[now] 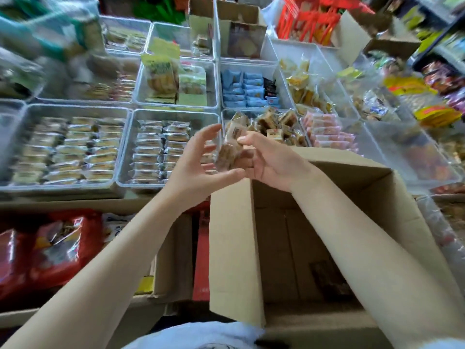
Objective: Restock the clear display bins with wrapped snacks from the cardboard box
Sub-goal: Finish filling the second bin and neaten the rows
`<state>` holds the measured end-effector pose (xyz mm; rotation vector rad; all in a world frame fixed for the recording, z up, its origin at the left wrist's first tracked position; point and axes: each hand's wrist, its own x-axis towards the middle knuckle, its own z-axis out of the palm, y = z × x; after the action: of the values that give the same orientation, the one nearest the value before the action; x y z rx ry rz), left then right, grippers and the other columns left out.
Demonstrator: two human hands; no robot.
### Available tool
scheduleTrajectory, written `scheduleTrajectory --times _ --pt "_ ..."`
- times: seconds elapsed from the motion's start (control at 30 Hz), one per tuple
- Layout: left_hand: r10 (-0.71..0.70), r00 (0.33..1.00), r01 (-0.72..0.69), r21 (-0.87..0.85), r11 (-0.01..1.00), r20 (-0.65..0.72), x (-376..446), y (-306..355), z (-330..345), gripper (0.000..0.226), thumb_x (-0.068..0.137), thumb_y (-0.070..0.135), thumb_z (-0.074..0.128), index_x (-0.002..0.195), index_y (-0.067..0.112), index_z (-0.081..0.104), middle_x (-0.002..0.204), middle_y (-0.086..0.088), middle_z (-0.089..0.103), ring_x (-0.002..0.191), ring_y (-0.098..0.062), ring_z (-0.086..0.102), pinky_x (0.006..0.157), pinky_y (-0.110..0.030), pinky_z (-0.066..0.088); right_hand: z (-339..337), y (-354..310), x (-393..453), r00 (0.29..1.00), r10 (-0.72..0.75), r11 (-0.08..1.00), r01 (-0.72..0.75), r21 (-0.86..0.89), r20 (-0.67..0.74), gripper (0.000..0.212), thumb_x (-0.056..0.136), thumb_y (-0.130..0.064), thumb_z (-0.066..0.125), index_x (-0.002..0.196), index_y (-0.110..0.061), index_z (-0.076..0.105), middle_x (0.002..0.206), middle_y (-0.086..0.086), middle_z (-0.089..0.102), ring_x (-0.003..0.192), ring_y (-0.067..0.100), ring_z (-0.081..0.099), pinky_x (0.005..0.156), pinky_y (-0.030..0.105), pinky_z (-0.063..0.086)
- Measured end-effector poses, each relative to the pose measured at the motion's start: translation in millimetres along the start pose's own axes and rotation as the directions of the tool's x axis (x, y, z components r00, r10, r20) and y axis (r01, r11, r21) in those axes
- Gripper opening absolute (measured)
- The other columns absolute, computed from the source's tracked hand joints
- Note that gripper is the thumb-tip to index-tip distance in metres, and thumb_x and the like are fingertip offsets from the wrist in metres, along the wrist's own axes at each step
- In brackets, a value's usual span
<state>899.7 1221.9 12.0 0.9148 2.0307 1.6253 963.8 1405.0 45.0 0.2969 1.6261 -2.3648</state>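
Snacks [230, 153] pinched in my right hand [266, 162] feel light and crinkly, slippery wrap; left hand [198, 167], at nine o'clock, spreads wide.

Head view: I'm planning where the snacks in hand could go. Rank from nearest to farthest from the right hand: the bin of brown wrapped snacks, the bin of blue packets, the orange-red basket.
1. Bin of brown wrapped snacks: just beyond the right hand, which holds brown snacks.
2. Bin of blue packets: one row farther back.
3. Orange-red basket: farthest, at the top.
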Motion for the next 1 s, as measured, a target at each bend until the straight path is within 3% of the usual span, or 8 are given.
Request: scheduleTrajectory --times 0.1,0.23,0.4,0.5,0.67,0.8,0.9,1.0 --pt "-0.002 0.986 0.017 0.087 0.996 -0.167 -1 -17 -28 0.048 0.078 0.033 0.085 0.119 0.029 0.061 0.119 0.004 0.064 0.106 -0.001 0.063 0.082 -0.020 0.055 30 10 30 0.988 0.008 0.999 -0.013 -0.029 -0.157 0.036 0.103 -0.026 0.054 0.130 -0.002 0.053 0.107 0.023 0.069 0.091 0.031 0.070 0.083 0.040 0.061" --pt "-0.296 0.933 0.246 -0.238 0.940 -0.205 4 -35 -74 0.009 0.088 0.015 0.076 0.092 0.018 0.069 0.091 -0.004 0.074 0.090 -0.025 0.074 0.075 -0.040 0.062 47 6 53 0.933 0.085 0.912 -0.215 -0.350 -0.350 0.034 0.103 -0.038 0.051 0.117 -0.008 0.057 0.095 0.018 0.069 0.078 0.029 0.070 0.065 0.035 0.059" --pt "-0.331 0.943 0.331 -0.186 0.925 0.029 19 -60 -120 0.015 0.091 0.015 0.073 0.106 0.018 0.073 0.096 0.000 0.077 0.093 -0.020 0.073 0.079 -0.040 0.062 55 -16 95 0.925 -0.174 0.467 -0.225 -0.855 -0.338 0.027 0.098 -0.045 0.056 0.115 -0.025 0.064 0.101 -0.009 0.064 0.091 0.008 0.062 0.073 0.028 0.054" --pt "-0.320 0.943 0.332 -0.192 0.923 0.091 33 -78 -129 0.028 0.093 0.016 0.071 0.120 0.017 0.070 0.104 -0.003 0.076 0.095 -0.018 0.073 0.077 -0.037 0.061 67 -22 131 0.988 0.014 0.303 -0.149 -0.941 -0.152 0.032 0.098 -0.044 0.059 0.127 -0.031 0.062 0.109 -0.018 0.062 0.100 -0.001 0.057 0.079 0.018 0.046" --pt "-0.360 0.932 0.346 -0.187 0.919 -0.045 53 -127 -130 0.044 0.093 0.027 0.072 0.135 0.018 0.061 0.112 0.000 0.073 0.096 -0.015 0.072 0.078 -0.032 0.061 53 -13 187 0.983 0.097 0.177 -0.170 -0.969 -0.155 0.026 0.094 -0.038 0.067 0.116 -0.024 0.070 0.103 -0.012 0.066 0.096 0.004 0.061 0.077 0.017 0.047" --pt "-0.327 0.938 0.345 0.220 0.913 -0.114 63 -176 -123 0.049 0.098 0.034 0.060 0.144 0.020 0.052 0.124 0.004 0.063 0.110 -0.012 0.061 0.092 -0.033 0.053 15 3 227 0.930 -0.171 0.138 -0.305 -0.943 -0.326 0.022 0.095 -0.033 0.066 0.113 -0.019 0.067 0.106 -0.004 0.064 0.096 0.016 0.060 0.084 0.032 0.051" --pt "-0.308 0.950 0.260 0.694 0.671 -0.059 52 -215 -115 0.049 0.098 0.038 0.046 0.140 0.016 0.054 0.140 -0.009 0.057 0.127 -0.028 0.049 0.104 -0.045 0.041 -16 16 260 0.847 -0.345 -0.079 -0.457 -0.886 -0.406 0.023 0.098 -0.029 0.062 0.113 -0.011 0.062 0.111 0.009 0.062 0.101 0.027 0.059 0.086 0.042 0.051" --pt "-0.245 0.968 0.181 0.819 0.545 -0.051 42 -230 -107 0.056 0.093 0.041 0.033 0.136 0.015 0.058 0.138 -0.014 0.057 0.127 -0.032 0.049 0.101 -0.046 0.039 -32 31 287 0.878 -0.297 -0.345 -0.466 -0.815 -0.376 0.020 0.098 -0.016 0.058 0.116 -0.011 0.061 0.118 0.013 0.060 0.110 0.033 0.057 0.090 0.046 0.048"
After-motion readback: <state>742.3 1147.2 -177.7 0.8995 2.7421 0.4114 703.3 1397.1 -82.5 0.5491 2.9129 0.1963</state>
